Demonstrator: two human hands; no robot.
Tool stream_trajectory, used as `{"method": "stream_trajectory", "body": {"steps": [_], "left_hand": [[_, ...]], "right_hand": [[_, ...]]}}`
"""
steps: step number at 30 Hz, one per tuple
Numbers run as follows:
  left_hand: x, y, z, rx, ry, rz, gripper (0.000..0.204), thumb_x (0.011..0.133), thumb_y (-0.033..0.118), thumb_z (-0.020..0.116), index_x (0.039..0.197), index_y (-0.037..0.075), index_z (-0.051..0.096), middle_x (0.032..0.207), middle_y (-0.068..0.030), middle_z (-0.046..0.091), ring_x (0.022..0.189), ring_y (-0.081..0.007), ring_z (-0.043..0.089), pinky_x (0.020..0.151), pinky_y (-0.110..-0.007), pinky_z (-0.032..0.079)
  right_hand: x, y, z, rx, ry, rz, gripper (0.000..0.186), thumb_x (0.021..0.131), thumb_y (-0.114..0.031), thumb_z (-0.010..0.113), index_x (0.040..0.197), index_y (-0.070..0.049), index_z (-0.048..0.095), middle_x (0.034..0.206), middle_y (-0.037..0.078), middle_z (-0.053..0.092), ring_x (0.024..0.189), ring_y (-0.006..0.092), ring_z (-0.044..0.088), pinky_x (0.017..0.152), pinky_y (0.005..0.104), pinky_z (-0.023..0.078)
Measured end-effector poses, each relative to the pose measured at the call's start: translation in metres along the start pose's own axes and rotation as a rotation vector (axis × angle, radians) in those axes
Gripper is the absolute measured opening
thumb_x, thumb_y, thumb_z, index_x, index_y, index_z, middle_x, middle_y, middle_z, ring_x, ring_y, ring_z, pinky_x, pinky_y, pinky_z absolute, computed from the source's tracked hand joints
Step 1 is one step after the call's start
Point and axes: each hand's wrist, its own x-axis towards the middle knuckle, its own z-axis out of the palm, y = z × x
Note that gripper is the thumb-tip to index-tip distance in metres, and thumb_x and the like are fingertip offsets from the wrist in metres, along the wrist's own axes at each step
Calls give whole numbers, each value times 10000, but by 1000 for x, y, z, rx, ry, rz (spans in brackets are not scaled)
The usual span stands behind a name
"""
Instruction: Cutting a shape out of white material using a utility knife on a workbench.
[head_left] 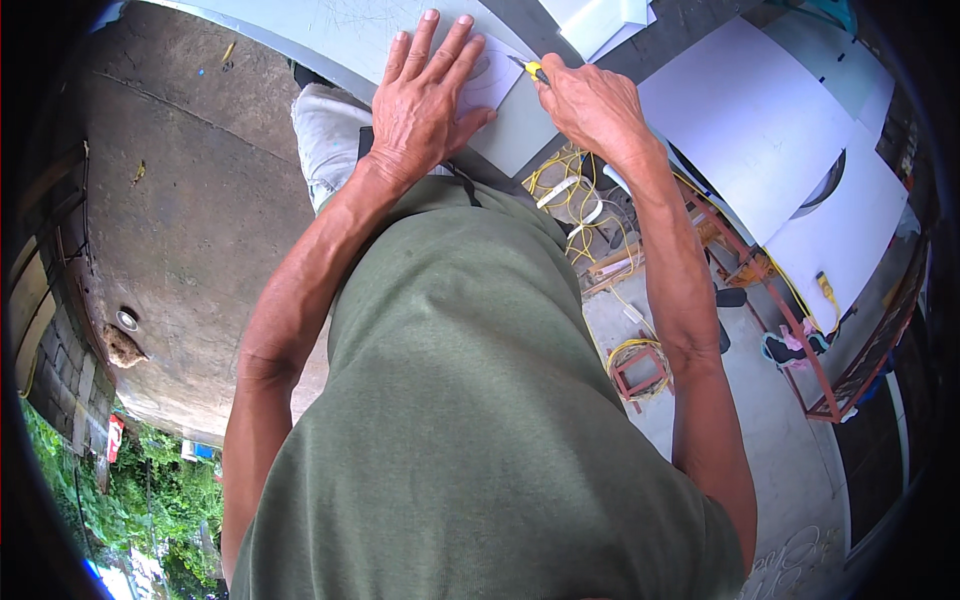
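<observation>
My left hand [415, 108] lies flat with its fingers spread, pressing on a white sheet [505, 72] that carries drawn curved lines. Beneath that sheet is a grey work surface [518, 135]. Just right of the sheet, my right hand [598, 108] is closed around a yellow utility knife [537, 72]. Its blade points up and left, with the tip by the sheet's right edge; whether it touches the sheet I cannot tell. My palm and fingers hide part of the sheet on the left.
A folded white sheet [605, 22] lies beyond my right hand. Large white sheets [745, 110] spread at the right, above a red metal frame [778, 300]. Tangled yellow cord [548, 188] hangs below the work surface. A small red stool frame [640, 372] stands on the floor.
</observation>
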Motion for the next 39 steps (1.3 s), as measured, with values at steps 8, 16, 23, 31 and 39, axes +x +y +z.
{"method": "stream_trajectory", "body": {"steps": [8, 16, 23, 31, 39], "left_hand": [[7, -11, 2, 27, -75, 149, 1081, 797, 806, 606, 1628, 186, 300, 1712, -15, 222, 1588, -305, 136, 1285, -571, 82], [8, -13, 7, 42, -105, 159, 1254, 677, 916, 542, 1647, 183, 239, 1725, -2, 173, 1596, -311, 83, 1282, -589, 41], [7, -14, 8, 47, -120, 134, 1248, 675, 915, 545, 1646, 191, 245, 1725, 6, 176, 1597, -310, 80, 1278, -599, 43], [8, -10, 8, 53, -130, 104, 1241, 666, 907, 564, 1643, 204, 258, 1721, 16, 188, 1596, -309, 83, 1267, -630, 33], [8, -10, 9, 48, -119, 109, 1237, 667, 895, 586, 1643, 209, 256, 1722, 19, 183, 1597, -309, 81, 1266, -638, 30]], "right_hand": [[1, -10, 8, 118, -79, 71, 316, 1022, -265, 519, 990, 45, 574, 787, 294, 694, 823, 481, 704, 754, 576, 546], [2, -17, 6, 189, -138, 179, 373, 1050, -295, 478, 1021, 68, 559, 865, 347, 688, 902, 542, 676, 815, 606, 527], [2, -23, 5, 243, -160, 214, 375, 1046, -293, 485, 1039, 74, 561, 879, 357, 687, 915, 544, 677, 826, 603, 528], [-2, -33, 14, 264, -94, 254, 357, 1032, -266, 515, 1032, 88, 558, 862, 373, 682, 897, 544, 685, 808, 584, 554], [-16, -34, 25, 191, 11, 146, 323, 1032, -241, 517, 972, 75, 540, 774, 339, 682, 787, 509, 708, 716, 560, 573]]}}
